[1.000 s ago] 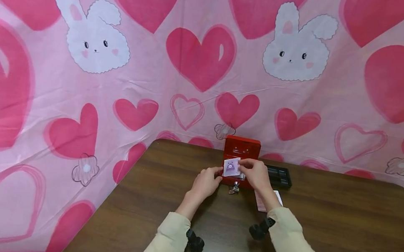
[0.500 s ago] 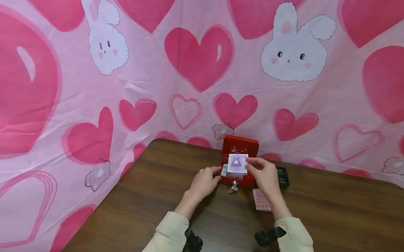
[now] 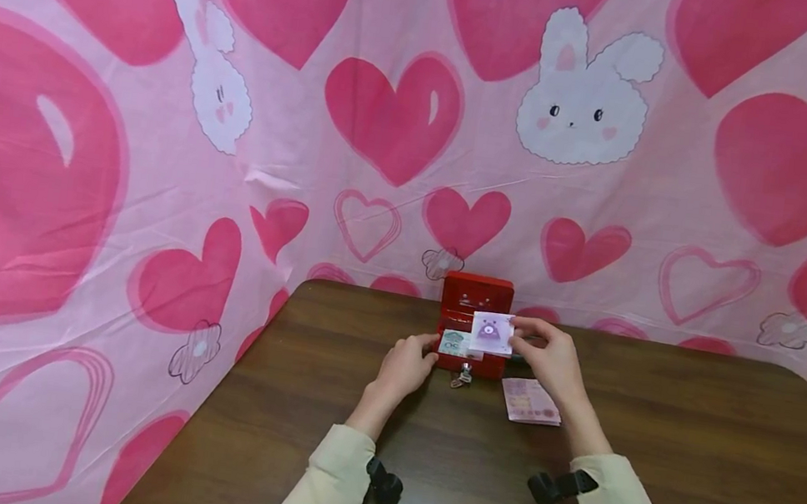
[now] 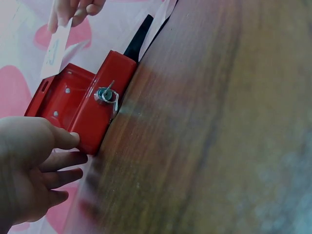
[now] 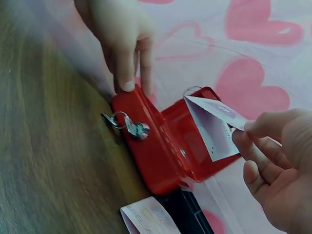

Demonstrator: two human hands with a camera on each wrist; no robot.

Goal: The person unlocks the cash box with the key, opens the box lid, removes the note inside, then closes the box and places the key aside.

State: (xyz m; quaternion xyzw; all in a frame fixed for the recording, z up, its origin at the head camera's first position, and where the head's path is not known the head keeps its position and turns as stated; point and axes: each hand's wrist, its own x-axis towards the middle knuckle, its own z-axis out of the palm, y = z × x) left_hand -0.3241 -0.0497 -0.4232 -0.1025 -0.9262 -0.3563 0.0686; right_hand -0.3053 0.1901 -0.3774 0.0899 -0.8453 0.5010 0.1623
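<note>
Fingers and thumb of the right hand pinch the right edge of a folded white-and-purple paper note, which is held up over the right part of an open red metal cash box. The box sits a little below and right of the centre of the head view, its hinged lid raised at the back. Inside it, toward the left, lies a green-and-white paper note; the held note hides the right part of the interior. In the right wrist view the held note's two leaves stand apart, seen against the red lid.

The left hand is on the left side of the box, apart from the right hand. Its thumb rests on the box's front corner, and its other fingers reach loosely along the side.

Silver keys on a ring hang at the front lock. A black compartmented tray shows at the bottom of the right wrist view, just beside the box; its contents cannot be made out. A folded pink paper note lies on the brown wood-grain table, lower right of the box.
</note>
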